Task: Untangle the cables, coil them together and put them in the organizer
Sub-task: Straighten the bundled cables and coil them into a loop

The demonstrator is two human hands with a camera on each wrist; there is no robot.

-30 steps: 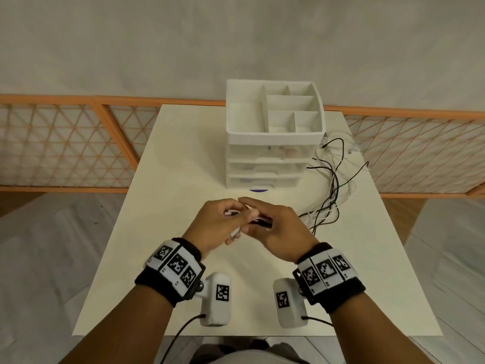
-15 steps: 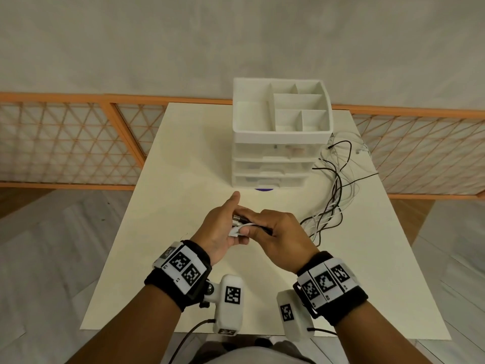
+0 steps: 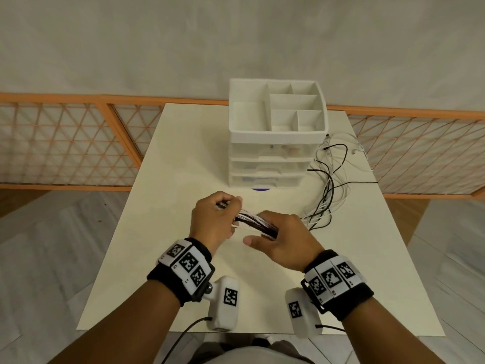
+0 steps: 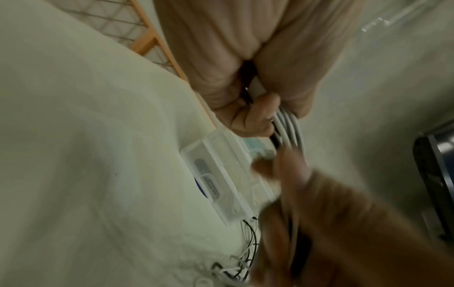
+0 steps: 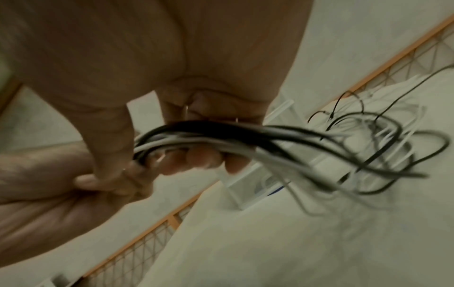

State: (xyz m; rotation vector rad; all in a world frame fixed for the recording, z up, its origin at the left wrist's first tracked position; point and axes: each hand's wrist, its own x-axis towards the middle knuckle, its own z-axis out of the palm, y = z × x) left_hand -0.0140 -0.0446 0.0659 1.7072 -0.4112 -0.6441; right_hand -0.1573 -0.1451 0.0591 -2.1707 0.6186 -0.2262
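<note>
Holding a bunch of black and white cables (image 3: 256, 223) between both hands above the table (image 3: 168, 195). Left hand (image 3: 214, 219) has fingers curled round one end of the bunch; right hand (image 3: 282, 241) grips the other end, fingers wrapped round it — thumb sticking out. Loose cable tails (image 3: 328, 185) trail off to the right and lie tangled on the table, just beside the organizer (image 3: 278, 132). Organizer sits at the far side of the table — white, drawers below, open compartments on top.
</note>
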